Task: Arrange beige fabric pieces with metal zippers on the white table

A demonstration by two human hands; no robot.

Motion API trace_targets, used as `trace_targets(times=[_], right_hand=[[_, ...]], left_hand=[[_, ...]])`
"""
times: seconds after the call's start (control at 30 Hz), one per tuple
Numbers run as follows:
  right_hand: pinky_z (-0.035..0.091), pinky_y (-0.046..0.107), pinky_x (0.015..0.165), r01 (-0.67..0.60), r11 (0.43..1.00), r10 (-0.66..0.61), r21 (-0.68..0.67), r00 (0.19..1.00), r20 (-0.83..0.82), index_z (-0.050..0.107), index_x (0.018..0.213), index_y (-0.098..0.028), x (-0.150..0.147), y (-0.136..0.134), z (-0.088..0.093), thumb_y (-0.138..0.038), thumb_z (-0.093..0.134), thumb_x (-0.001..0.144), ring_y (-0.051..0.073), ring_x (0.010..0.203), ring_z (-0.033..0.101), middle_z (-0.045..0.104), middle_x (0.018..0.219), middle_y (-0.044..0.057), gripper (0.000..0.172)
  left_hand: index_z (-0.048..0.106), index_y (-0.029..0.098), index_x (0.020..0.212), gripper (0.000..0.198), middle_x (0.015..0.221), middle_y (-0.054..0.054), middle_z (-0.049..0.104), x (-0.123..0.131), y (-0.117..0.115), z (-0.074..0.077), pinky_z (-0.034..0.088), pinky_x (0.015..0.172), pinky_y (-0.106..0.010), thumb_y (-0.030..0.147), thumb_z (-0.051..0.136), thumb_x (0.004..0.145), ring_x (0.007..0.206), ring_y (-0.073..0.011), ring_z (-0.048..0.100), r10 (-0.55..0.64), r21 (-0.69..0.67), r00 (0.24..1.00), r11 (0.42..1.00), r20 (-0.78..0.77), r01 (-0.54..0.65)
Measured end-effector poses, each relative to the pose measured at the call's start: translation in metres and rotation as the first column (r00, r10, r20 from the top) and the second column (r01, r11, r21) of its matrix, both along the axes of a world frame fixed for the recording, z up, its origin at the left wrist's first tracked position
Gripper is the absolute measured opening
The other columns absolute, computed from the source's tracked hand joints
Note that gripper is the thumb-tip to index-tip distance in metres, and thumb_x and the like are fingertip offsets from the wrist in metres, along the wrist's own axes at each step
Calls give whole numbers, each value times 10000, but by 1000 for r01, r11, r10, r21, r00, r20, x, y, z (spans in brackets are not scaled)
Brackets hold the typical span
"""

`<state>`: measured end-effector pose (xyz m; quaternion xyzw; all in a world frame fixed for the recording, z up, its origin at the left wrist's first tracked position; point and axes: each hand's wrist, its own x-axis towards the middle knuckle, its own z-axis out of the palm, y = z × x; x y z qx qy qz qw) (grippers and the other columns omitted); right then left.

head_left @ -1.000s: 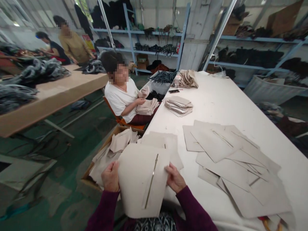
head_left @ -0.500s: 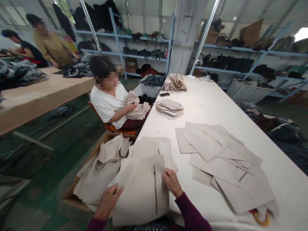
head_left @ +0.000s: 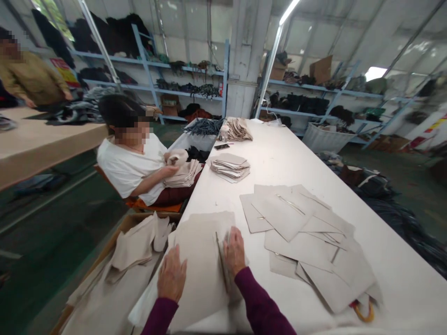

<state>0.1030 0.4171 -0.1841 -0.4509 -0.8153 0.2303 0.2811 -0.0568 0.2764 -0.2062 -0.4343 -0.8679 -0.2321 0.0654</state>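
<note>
A beige fabric panel with a zipper [head_left: 199, 267] lies at the table's near left edge, on top of other panels. My left hand [head_left: 172, 274] rests flat on its left side, fingers spread. On the right side, my right hand [head_left: 234, 251] lies beside the zipper with its fingers stretched out on the cloth, slightly blurred. To the right, a loose pile of zippered beige panels [head_left: 307, 232] is spread over the table. A yellow ring-shaped handle [head_left: 365, 314] pokes out from under that pile; the rest of it is hidden.
A cardboard box [head_left: 120, 228] with beige pieces stands left of the white table [head_left: 279, 160]. A seated co-worker [head_left: 134, 158] handles beige pieces beside the table. Farther along lie a stack of beige pieces [head_left: 229, 168], a phone [head_left: 222, 147] and another bundle [head_left: 237, 130].
The zippered panel, held up between both hands before, has come down flat onto the table. Both hands have let go of its edges and now lie on it. The view has turned right.
</note>
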Motion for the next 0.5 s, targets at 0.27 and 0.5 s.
trace_targets(times=[0.27, 0.5], right_hand=[[187, 611, 1058, -154, 986, 134, 68, 963, 235, 125, 1447, -205, -8, -36, -47, -205, 466, 827, 311, 1377, 103, 152, 1503, 117, 708], [306, 492, 1057, -226, 974, 227, -27, 957, 180, 344, 1368, -223, 21, 1, -29, -195, 444, 844, 261, 1321, 300, 349, 1438, 79, 534]], left_hand=[[459, 162, 1293, 462, 1415, -151, 395, 54, 44, -43, 263, 1043, -542, 165, 304, 858, 1321, -311, 297, -280, -159, 943, 954, -178, 254], [102, 238, 1420, 632, 1462, -150, 311, 44, 44, -61, 269, 1001, -601, 227, 352, 839, 1370, -346, 175, -361, -91, 908, 932, -211, 350]])
